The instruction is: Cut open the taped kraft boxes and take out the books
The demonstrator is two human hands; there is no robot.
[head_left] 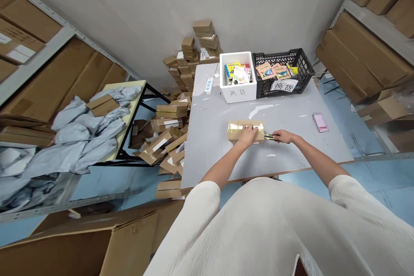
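A small cardboard box with shiny tape along its top lies on the grey table. My left hand holds it from above, its fingers curled over the taped top. In my right hand is a box cutter with a yellow and black handle, my fingers wrapped round it. The cutter points left, its front end at the right end of the box. Whether the blade is in the cardboard is too small to tell.
Behind the box stand a white foam bin and a black plastic crate, both holding books. A power strip and a pink blurred item lie on the table. Cardboard parcels heap up left; grey mailing bags cover a side table.
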